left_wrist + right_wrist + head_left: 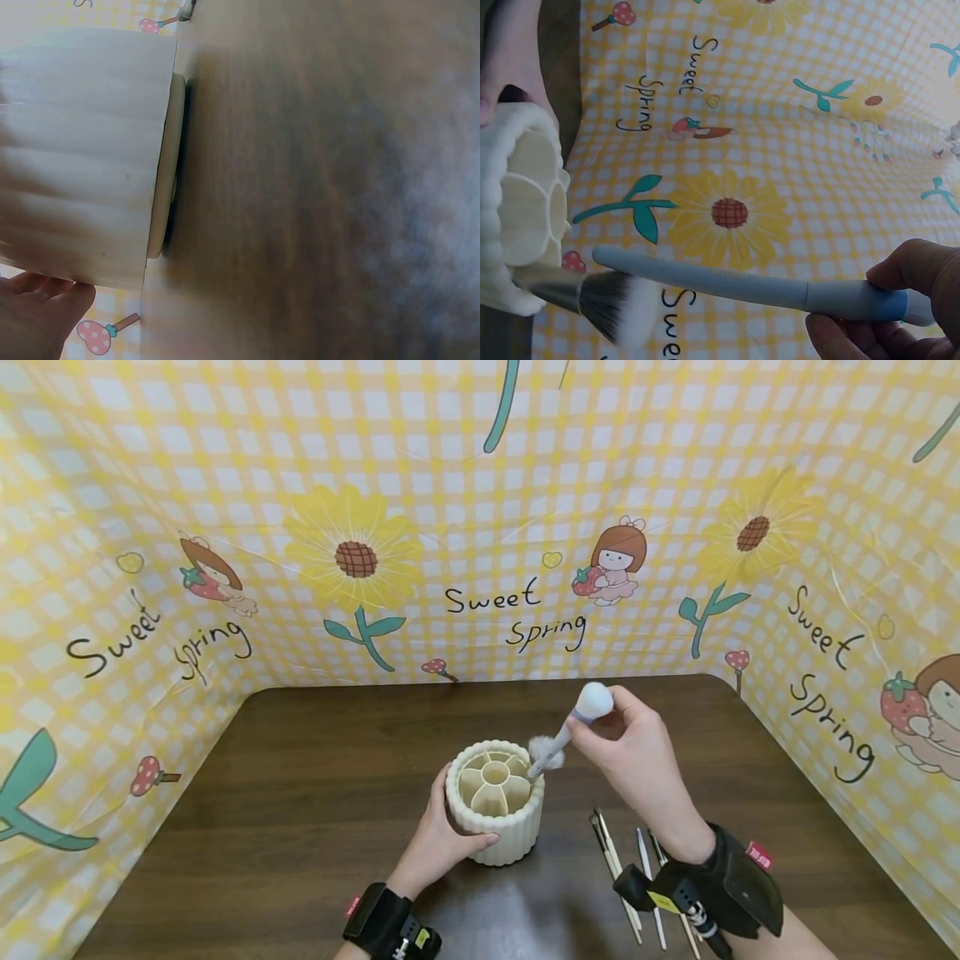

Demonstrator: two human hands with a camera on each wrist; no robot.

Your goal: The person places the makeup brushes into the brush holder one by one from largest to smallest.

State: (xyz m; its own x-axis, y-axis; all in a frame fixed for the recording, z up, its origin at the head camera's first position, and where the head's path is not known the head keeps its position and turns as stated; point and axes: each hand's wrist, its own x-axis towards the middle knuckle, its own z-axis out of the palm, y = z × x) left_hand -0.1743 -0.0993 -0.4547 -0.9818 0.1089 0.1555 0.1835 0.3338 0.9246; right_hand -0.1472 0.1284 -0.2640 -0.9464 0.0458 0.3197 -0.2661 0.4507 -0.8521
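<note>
A cream brush holder (512,839) with a scalloped rim and petal-shaped compartments stands upright on the table. My left hand (442,843) grips its side, thumb across the front; the left wrist view shows its ribbed wall (82,157) close up. One makeup brush (615,304) with dark, white-tipped bristles sits in a compartment on the right side, bristles outward. Between thumb and fingers, my right hand (637,752) pinches a second makeup brush (780,289), pale blue-grey with a white head, near its bristle end. The handle slants down toward the holder, its tip close above the rim.
Several slim brushes (618,868) lie side by side on the dark wooden table (322,777), right of the holder and partly under the right forearm. A yellow checked cloth (450,468) encloses the table at the back and both sides.
</note>
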